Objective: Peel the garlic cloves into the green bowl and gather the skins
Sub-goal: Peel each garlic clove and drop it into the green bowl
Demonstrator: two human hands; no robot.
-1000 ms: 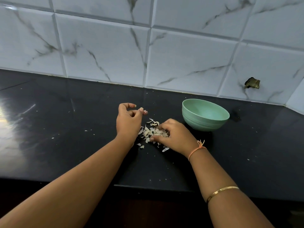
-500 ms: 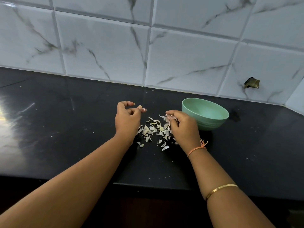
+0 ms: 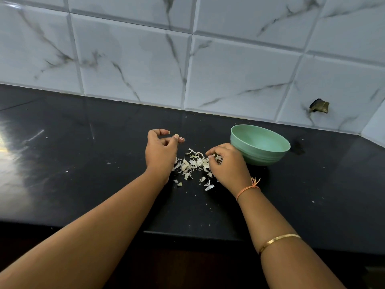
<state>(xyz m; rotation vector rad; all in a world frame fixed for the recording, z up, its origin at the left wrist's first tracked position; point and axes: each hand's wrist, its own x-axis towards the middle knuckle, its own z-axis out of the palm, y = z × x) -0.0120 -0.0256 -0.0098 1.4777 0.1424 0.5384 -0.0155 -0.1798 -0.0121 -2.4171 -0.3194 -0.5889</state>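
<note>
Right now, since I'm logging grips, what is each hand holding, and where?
The right hand pinches garlic skins at the pile's right edge. The left hand is curled; its contents cannot be told.

Wide counter (image 3: 73,163) stretch left free beyond left hand (image 3: 160,155). Gap to right hand (image 3: 228,166) filled by garlic skins (image 3: 192,164). Right side blocked by green bowl (image 3: 260,156), back by tiled wall (image 3: 239,76).

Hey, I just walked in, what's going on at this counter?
A person is gathering pale papery garlic skins scattered on the glossy black stone countertop. The right hand has its curled fingers down in the pile and appears to pinch some skins. The left hand hovers just left of the pile, fingers curled; whether it holds anything is unclear. The round mint-green bowl stands upright beside the right hand, its bottom hidden.
</note>
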